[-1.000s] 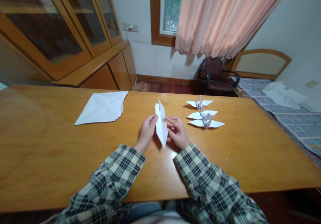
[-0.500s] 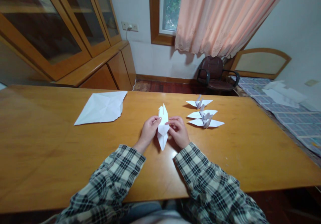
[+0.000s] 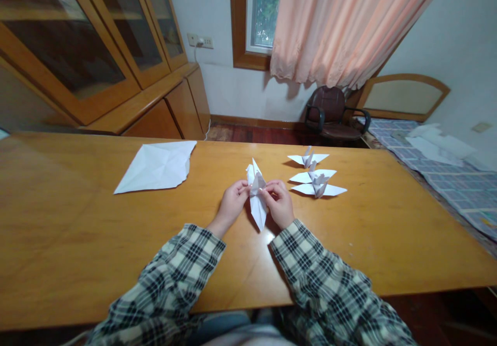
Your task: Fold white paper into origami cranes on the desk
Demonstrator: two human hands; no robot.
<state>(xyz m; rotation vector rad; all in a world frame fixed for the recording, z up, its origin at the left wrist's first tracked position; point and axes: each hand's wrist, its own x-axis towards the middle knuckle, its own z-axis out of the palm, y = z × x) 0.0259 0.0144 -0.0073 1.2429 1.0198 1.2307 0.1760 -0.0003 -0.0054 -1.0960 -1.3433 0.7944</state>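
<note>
left hand [image 3: 233, 201], right hand [image 3: 280, 205]: both pinching plain white folded paper [image 3: 259, 211] | three paper cranes [image 3: 312, 176] rightward | creased sheet [image 3: 157, 167] leftward

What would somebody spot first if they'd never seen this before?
Probably the folded white paper in the middle, pinched between the left hand and the right hand. Next might come the three paper cranes, close together on the table to the right. The big pink curtain at the top stands out too.
</note>
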